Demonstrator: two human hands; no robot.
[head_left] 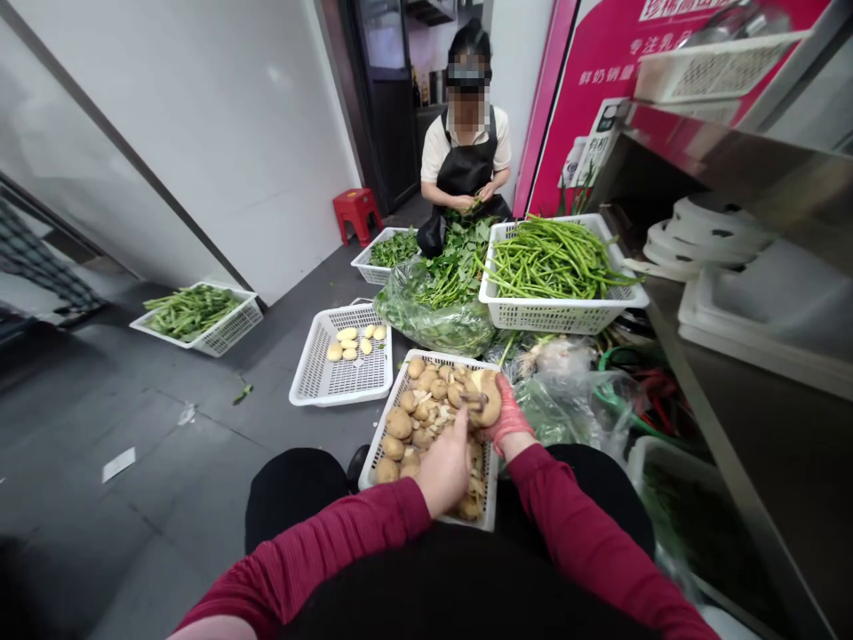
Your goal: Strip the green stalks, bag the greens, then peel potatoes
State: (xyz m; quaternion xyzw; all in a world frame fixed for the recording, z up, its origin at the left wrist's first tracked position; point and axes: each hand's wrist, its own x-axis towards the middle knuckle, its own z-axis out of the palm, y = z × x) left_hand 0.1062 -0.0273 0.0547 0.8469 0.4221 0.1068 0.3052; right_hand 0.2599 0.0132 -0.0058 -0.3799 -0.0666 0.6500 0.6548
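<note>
My right hand (508, 416), in a reddish glove, is wrapped round a large potato (491, 404) that has a pale peeled patch near its top. My left hand (445, 462) is bare and closed on a peeler (474, 400), whose head lies against the potato's left side. Both hands are over a white basket (491, 507) of unpeeled potatoes and loose peelings. Beyond it to the left, a second white basket (307, 378) holds several peeled, pale yellow potatoes (347, 334).
Across from me a seated person (466, 160) in a black apron handles greens. Baskets of green stalks (546, 260) and leaves stand around, with plastic bags (566, 400) at the right. A metal shelf (739, 169) borders the right side; a red stool (357, 212) stands by the wall.
</note>
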